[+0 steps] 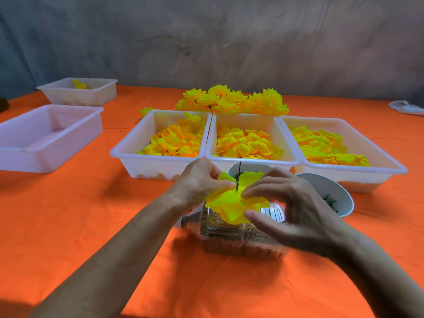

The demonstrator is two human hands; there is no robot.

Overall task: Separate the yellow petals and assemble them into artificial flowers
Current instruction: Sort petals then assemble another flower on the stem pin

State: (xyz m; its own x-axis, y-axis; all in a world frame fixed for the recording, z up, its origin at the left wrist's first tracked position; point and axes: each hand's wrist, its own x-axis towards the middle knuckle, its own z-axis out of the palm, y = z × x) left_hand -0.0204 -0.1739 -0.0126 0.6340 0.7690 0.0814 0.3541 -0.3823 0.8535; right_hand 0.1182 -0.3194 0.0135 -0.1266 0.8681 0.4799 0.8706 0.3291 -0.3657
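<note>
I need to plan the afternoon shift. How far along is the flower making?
Done: a pile of finished flowers lies behind the trays. In hand: the left hand and right hand hold yellow petals on a thin stem. Left: three trays hold many loose petals, so plenty remains.

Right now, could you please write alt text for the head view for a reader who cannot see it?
Two hands, left hand and right hand, pinch yellow petals threaded on a thin dark stem above a clear plastic bottle lying on an orange tablecloth. Behind sit three white trays of loose petals and a pile of finished flowers.
</note>
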